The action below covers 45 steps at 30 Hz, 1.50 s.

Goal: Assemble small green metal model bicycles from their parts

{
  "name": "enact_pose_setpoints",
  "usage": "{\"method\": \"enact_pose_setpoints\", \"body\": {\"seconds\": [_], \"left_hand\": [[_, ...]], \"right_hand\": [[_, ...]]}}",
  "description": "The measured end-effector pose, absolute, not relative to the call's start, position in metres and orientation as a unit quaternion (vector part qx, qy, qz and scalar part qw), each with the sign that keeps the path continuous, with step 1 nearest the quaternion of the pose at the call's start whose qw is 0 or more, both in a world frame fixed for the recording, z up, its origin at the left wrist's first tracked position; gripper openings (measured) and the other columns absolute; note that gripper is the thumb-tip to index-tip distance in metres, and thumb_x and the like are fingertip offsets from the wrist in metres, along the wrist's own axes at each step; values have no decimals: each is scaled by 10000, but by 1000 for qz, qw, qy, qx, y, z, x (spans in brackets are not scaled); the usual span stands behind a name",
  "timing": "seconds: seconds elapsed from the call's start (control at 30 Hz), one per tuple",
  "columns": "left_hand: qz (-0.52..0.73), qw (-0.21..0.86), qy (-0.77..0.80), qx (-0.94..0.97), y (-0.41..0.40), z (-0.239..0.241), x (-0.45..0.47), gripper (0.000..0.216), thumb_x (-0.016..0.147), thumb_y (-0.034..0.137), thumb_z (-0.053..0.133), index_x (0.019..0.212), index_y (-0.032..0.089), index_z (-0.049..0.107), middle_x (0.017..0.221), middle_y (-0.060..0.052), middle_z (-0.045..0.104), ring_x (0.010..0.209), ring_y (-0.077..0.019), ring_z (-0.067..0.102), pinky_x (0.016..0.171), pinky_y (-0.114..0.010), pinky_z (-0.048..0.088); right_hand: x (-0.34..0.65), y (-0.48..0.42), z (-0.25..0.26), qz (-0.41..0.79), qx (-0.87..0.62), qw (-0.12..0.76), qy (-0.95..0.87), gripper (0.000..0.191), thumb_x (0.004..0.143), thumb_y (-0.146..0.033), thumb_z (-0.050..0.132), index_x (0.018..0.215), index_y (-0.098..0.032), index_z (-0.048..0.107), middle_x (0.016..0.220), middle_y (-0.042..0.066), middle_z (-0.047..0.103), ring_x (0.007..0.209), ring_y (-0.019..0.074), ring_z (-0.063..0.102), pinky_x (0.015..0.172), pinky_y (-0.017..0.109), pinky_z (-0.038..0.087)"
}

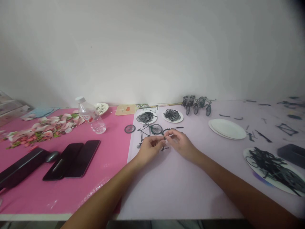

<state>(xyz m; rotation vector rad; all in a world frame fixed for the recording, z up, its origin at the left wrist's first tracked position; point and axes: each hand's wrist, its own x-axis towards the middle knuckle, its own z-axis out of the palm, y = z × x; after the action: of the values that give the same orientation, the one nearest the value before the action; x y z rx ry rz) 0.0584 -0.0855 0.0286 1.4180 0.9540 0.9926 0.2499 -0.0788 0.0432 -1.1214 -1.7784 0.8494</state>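
Observation:
Both hands meet over the pale sheet, fingertips almost touching. My left hand [152, 147] is closed in a pinch, and my right hand [179, 143] pinches beside it. Between them is a small dark part, too small to name and mostly hidden by the fingers. Just beyond my left hand lies a miniature bicycle frame [145, 129] with a spoked wheel [157, 128] at its right. A loose wheel [130, 128] rests farther left. A thin black stick-like part [177, 128] lies beyond my right hand, and a small dark piece [165, 148] sits below the fingers.
Plates of black parts [140, 121] [181, 118] stand behind the hands. Assembled miniature bicycles [208, 110] are by the wall. To the right are stacked white plates [234, 128] and a loaded plate [250, 167]. Leftward stand a bottle [98, 126], phones [82, 162] and artificial petals [47, 128].

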Motion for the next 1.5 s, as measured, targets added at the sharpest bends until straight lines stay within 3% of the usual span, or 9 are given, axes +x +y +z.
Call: {"method": "enact_pose_setpoints", "body": {"seconds": [0.93,1.17,1.5], "left_hand": [[387,590,408,579,-84,42,55,398,864,496,689,917,115,792,669,5,584,538,-78,365,547,-253,288],[411,533,402,621,-88,34,56,372,917,419,651,1099,135,808,851,-54,718,685,-126,542,660,-249,404],[405,457,436,661,-91,34,56,394,925,424,640,1156,154,810,800,-48,735,576,-111,451,562,-246,355]], "right_hand": [[251,-82,39,301,-436,379,-759,179,1059,-387,468,1023,-255,584,1011,37,655,913,217,630,851,377,510],[250,-79,35,293,-439,389,-755,143,1041,-360,505,1031,-256,602,1059,40,665,978,217,634,881,375,511],[250,-80,38,348,-439,397,-727,165,1017,-390,542,1035,-248,625,1064,44,686,945,211,673,861,368,550]]}}
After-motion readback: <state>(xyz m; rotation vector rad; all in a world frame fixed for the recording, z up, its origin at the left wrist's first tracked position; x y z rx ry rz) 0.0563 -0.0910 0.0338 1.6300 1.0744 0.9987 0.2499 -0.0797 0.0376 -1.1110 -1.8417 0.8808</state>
